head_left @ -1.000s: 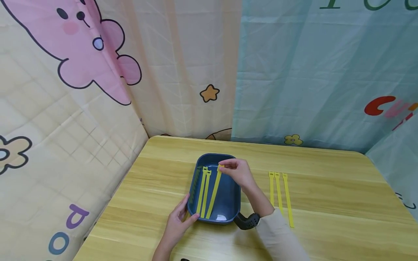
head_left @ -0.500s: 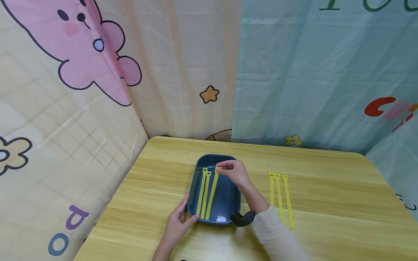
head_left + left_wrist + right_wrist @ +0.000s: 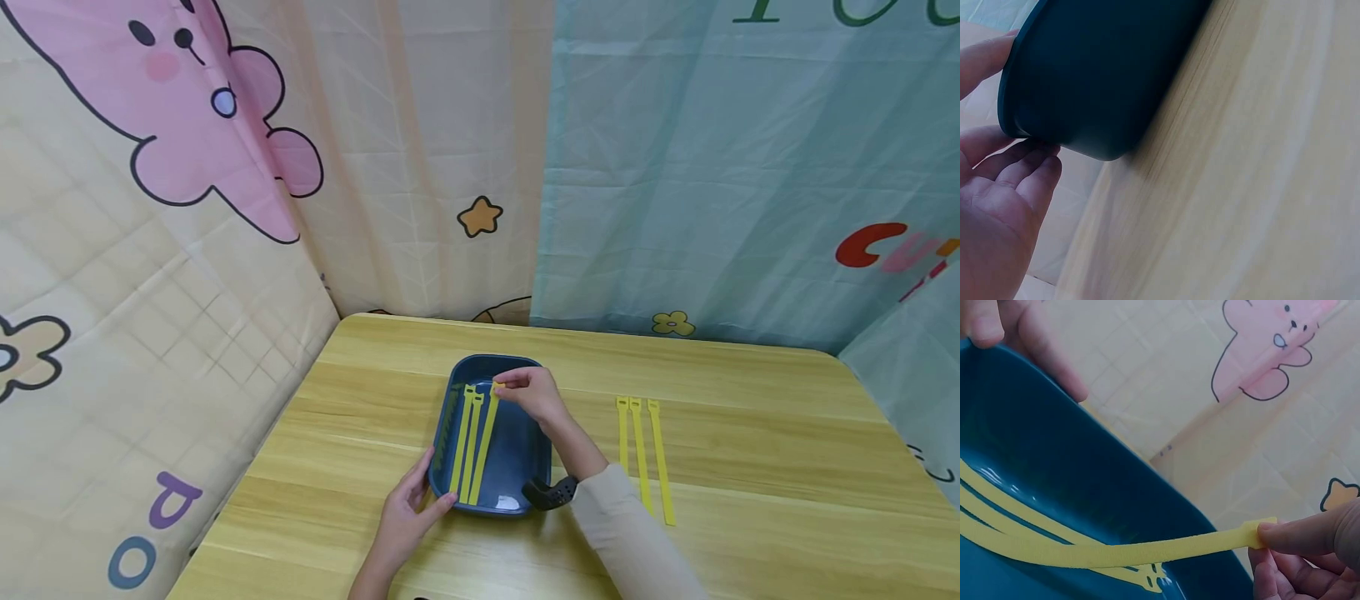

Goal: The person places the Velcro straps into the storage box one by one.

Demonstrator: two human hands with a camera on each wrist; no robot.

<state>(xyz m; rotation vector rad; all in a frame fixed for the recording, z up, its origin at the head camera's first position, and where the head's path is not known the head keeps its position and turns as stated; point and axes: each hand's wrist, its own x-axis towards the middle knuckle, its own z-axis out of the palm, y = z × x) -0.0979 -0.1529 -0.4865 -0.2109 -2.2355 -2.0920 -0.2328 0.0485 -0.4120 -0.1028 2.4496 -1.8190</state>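
A dark blue rectangular bin point(image 3: 519, 454) stands on the table. My left hand point(image 3: 402, 518) grips its near left corner, the thumb at the rim and the other fingers along the outer wall. Inside lie two yellow slotted-head cable ties point(image 3: 461, 442), side by side along the left. My right hand point(image 3: 531, 395) pinches the head of another yellow cable tie point(image 3: 1104, 555) between thumb and fingers. In the right wrist view that head is raised, and the strap bends down into the bin beside the other two. Three more yellow cable ties point(image 3: 661, 462) lie on the table to the right.
The wooden table point(image 3: 765, 450) meets printed curtains point(image 3: 675, 167) at its back and left. A black wrist-worn device point(image 3: 550, 493) on my right wrist overlaps the bin's near right corner in the head view.
My right hand has shifted slightly left with the pinched cable tie, bringing it closer to the two in the bin. The left hand and the bin have stayed put.
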